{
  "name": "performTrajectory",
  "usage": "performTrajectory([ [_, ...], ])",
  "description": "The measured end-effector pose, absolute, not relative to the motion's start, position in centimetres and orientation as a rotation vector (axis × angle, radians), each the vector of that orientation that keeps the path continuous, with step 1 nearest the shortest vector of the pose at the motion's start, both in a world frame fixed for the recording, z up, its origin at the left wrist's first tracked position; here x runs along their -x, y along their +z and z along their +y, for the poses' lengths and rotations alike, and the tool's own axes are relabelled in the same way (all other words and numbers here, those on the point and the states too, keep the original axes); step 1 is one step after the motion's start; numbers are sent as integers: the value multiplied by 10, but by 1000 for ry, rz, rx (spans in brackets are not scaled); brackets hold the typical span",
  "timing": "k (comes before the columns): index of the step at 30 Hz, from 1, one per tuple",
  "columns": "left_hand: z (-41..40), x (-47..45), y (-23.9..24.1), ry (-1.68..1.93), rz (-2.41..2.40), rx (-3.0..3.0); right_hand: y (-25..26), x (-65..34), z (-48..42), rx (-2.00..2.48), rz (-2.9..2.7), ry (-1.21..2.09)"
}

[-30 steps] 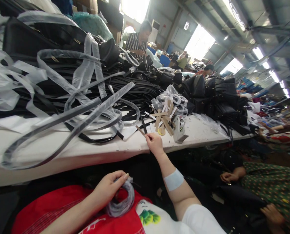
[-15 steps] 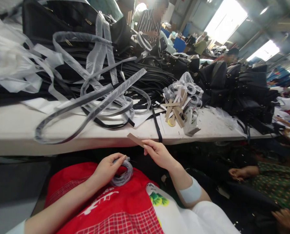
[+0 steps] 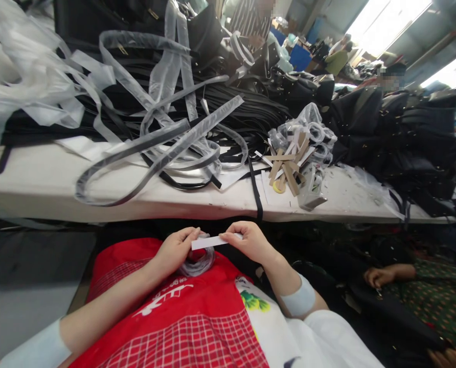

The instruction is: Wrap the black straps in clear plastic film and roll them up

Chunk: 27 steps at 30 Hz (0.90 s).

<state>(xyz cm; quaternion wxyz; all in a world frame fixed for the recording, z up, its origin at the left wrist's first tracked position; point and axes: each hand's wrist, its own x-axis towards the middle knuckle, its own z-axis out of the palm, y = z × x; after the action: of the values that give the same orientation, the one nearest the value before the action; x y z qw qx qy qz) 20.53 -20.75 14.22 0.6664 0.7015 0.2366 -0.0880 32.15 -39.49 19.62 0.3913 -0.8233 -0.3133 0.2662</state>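
Note:
My left hand [image 3: 176, 249] rests on my lap, fingers curled around a coiled strap wrapped in clear plastic [image 3: 197, 263]. My right hand [image 3: 249, 240] pinches one end of a short flat paper strip [image 3: 208, 242], white side up. The strip's other end reaches my left fingertips, just above the coil. Both hands are close together below the table edge, over my red apron [image 3: 174, 317].
A white table [image 3: 40, 179] carries long plastic-wrapped straps [image 3: 155, 148], black straps and black bags [image 3: 385, 133]. A pile of brown paper strips and wrapped coils [image 3: 295, 153] lies to the right. Other people sit across and at right; someone's hand [image 3: 377, 277] rests nearby.
My right hand brought the strip from the table edge down to my lap and turned it over to its white side. It now meets my left hand at the coil.

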Motion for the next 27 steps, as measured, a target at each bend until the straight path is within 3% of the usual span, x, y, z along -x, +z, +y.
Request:
performTrajectory([
  [8, -210, -208, 142, -222, 524, -1560, 206, -294, -383, 2380, -1328, 299],
  [13, -211, -208, 143, -139, 453, -1711, 184, -290, -359, 2323, -1535, 281],
  [22, -204, -206, 149, -157, 354, -1751, 202, -320, -374, 2058, -1032, 720],
  [27, -211, -206, 169, -117, 99, -1878, 186, -316, -362, 1883, -774, 700],
])
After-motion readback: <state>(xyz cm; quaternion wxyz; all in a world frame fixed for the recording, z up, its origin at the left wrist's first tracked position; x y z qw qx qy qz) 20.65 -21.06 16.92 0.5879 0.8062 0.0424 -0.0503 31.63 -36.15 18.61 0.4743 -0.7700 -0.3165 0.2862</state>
